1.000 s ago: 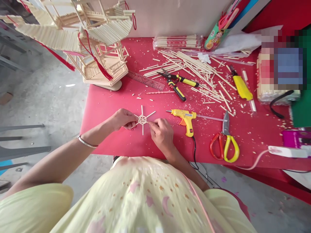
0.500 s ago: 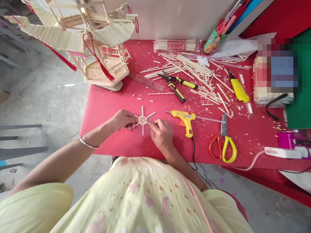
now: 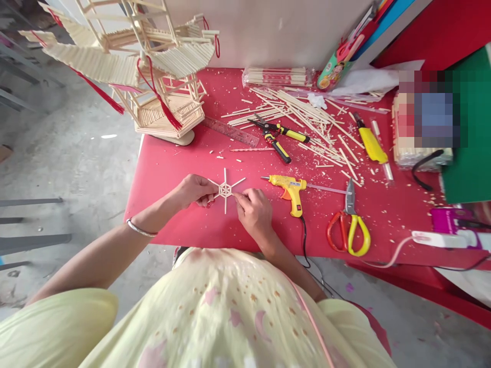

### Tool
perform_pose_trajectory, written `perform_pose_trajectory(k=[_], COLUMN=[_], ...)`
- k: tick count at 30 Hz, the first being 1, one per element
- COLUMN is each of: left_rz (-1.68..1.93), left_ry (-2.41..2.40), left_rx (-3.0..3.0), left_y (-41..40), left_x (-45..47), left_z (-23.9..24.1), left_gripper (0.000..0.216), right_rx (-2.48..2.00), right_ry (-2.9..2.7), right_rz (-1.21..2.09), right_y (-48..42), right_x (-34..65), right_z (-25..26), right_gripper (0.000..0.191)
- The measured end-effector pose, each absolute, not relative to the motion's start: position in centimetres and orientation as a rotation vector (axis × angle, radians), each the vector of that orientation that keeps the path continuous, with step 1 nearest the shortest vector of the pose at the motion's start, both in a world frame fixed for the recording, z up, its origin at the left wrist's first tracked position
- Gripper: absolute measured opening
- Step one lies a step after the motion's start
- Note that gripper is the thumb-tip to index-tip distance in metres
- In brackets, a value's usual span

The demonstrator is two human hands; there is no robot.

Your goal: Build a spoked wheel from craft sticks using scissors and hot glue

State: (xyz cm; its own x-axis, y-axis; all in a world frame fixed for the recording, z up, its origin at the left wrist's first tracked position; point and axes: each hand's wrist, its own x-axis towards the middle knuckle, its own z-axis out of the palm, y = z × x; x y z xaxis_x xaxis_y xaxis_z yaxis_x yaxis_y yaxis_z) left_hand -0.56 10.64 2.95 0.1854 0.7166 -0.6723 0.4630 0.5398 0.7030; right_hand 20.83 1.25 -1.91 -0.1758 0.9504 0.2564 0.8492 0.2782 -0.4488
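Observation:
A small six-spoked star of thin wooden sticks point(image 3: 225, 189) is held just above the red table point(image 3: 172, 168). My left hand point(image 3: 195, 189) pinches its left spoke. My right hand point(image 3: 253, 212) pinches the lower right spoke from the other side. A yellow hot glue gun point(image 3: 288, 186) lies on the table right next to my right hand, nozzle pointing left toward the star.
Red-and-yellow scissors point(image 3: 350, 225) lie right of the glue gun. Yellow-handled cutters point(image 3: 276, 135), a ruler point(image 3: 230, 130), a yellow knife point(image 3: 370, 144) and several loose sticks point(image 3: 307, 115) lie farther back. A stick-built pavilion model point(image 3: 153, 66) stands at the far left corner.
Both hands stay on the stick star. The view has shifted slightly, with no visible change in the grip or the table items.

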Motion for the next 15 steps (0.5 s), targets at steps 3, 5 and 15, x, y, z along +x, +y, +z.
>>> perform_pose_trajectory(k=[3,5,15], left_rz=[0.335,0.439,0.711], left_ry=[1.535,1.548,1.569], left_rx=[1.38,1.687,2.159], left_y=[9.5,8.3,5.8], left_x=[-1.7,-2.6,-3.8], left_z=[2.3,1.7,-0.9], left_gripper=[0.03,0.029,0.022], right_rx=[-1.614,-1.61,-1.571], right_ry=[-2.062,-2.054,-1.832], right_rz=[0.279,0.284,0.342], right_y=[1.2,1.1,-1.3], right_x=[20.8,20.8,21.4], right_z=[-1.8,-1.5,-0.1], right_gripper=[0.03,0.031,0.028])
